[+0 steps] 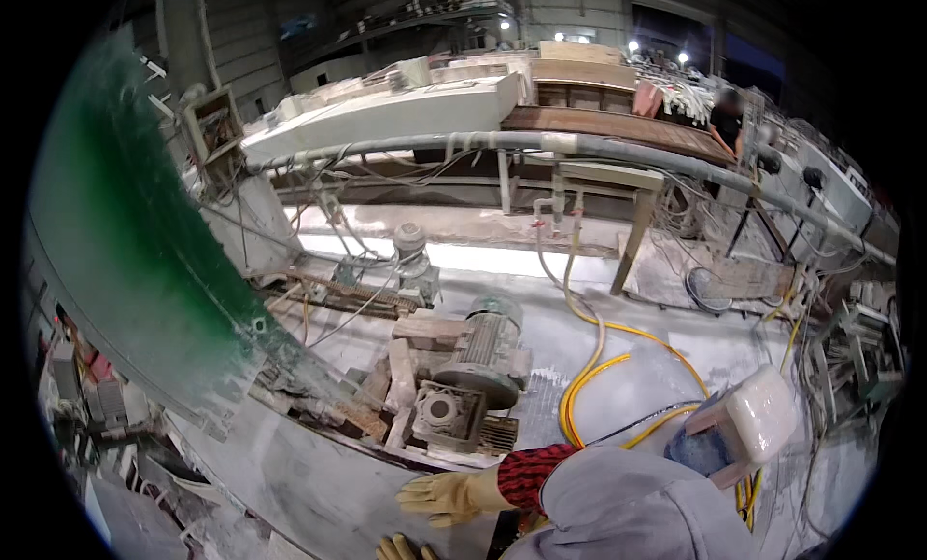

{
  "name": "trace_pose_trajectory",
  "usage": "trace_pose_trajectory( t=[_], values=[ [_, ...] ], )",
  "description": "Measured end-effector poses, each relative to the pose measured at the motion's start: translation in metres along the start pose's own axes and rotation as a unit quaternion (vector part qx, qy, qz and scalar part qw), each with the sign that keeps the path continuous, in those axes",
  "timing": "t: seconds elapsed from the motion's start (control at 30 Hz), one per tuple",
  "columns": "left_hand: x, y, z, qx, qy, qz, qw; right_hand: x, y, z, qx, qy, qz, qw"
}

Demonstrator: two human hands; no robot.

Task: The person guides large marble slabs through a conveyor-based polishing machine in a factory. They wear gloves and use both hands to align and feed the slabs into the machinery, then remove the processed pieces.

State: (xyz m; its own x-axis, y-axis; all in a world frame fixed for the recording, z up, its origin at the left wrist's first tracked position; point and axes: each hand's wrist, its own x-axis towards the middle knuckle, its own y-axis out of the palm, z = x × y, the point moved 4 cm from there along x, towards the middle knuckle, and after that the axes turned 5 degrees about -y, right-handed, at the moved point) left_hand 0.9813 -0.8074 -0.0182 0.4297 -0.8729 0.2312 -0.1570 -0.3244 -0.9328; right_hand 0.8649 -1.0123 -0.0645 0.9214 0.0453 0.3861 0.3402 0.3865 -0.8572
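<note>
My right hand (452, 497), in a cream-yellow glove with a red and black cuff, reaches in from the lower right under a grey sleeve. Its fingers stretch flat toward the left over a wide grey, wet-looking surface (319, 488); they seem to rest on it, though contact is hard to make out. Below it, at the bottom edge, only the gloved fingers of my left hand (404, 548) show, apart and over the same surface. Neither hand shows anything in its grasp. Just beyond my right hand stands a dusty electric motor (483, 352) with a gearbox (449, 413).
A large green and grey curved panel (145, 241) rises at left. Yellow hose (579, 396) coils on the whitish floor near a white plastic container (758, 415). A long pipe (579, 145) crosses behind. Another person (726, 121) stands far right.
</note>
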Motion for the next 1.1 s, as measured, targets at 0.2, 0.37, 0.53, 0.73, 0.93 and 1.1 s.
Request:
trace_pose_trajectory(
  t=[0.2,0.37,0.53,0.73,0.93,1.1],
  values=[
    [-0.022,-0.007,-0.020,0.020,0.086,0.045,0.995,-0.017,0.003,0.025,-0.042,0.062,-0.003,0.997],
    [-0.083,0.006,-0.027,0.039,0.170,0.059,0.983,-0.099,0.021,0.043,-0.077,0.029,-0.092,0.992],
    [-0.075,-0.004,-0.045,0.009,0.178,0.068,0.982,-0.126,0.037,0.030,-0.136,0.030,-0.118,0.983],
    [-0.076,-0.021,-0.038,0.007,0.143,0.059,0.988,-0.098,0.000,0.053,-0.053,0.072,-0.006,0.996],
    [-0.071,-0.006,-0.029,0.014,0.140,0.044,0.989,-0.096,0.014,0.037,-0.080,0.084,0.014,0.993],
    [-0.070,0.006,-0.017,0.034,0.136,0.049,0.989,-0.090,0.014,0.034,-0.045,0.112,0.037,0.992]
  ],
)
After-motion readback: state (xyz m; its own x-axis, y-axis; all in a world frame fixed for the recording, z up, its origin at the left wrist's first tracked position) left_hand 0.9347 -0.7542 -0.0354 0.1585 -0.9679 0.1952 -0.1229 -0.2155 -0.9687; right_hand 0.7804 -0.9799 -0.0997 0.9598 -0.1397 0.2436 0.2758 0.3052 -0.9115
